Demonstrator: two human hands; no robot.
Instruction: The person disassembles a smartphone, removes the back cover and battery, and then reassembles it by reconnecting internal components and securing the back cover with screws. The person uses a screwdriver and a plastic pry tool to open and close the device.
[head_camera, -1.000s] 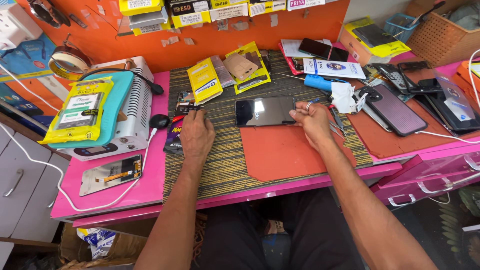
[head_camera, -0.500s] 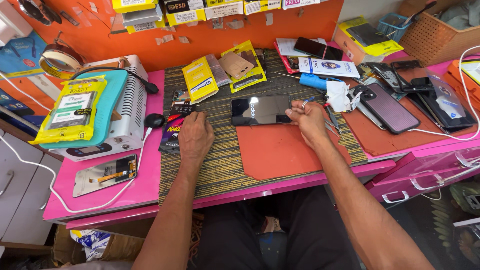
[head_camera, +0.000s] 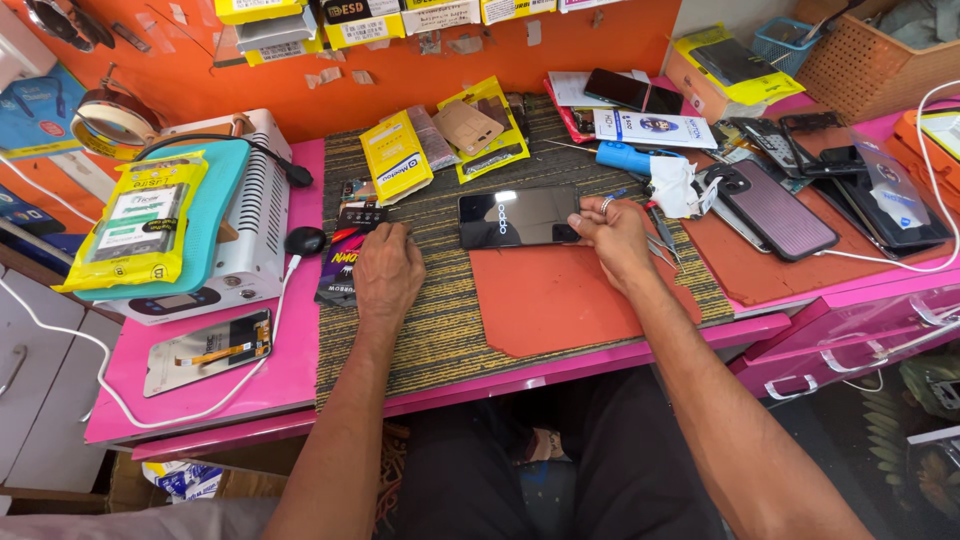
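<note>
Phone (head_camera: 518, 217) is lying flat, screen up, on the woven mat (head_camera: 440, 330) at bench centre. Its 3 o'clock end is being pinched by the right hand (head_camera: 612, 235). Left hand (head_camera: 388, 280), loosely curled and holding nothing, is being rested at 9 o'clock. Positioning step judged; steadying is being called for next.

A dark smartphone (head_camera: 518, 217) lies face up and crosswise on the woven mat (head_camera: 440, 330) of a pink workbench (head_camera: 290, 375), its lower right corner over an orange pad (head_camera: 560, 300). The right hand (head_camera: 612, 232) rests at the phone's right end with fingertips on its edge, and seems to hold a thin tool, though that is too small to tell; the left hand (head_camera: 388, 277) lies flat on the mat, left of the phone and apart from it, beside a dark printed packet (head_camera: 342, 265). Yellow packets (head_camera: 398, 157) lie behind the phone, a white machine (head_camera: 245, 215) with a teal top stands to the left, and another phone (head_camera: 775, 208) lies to the right.
</note>
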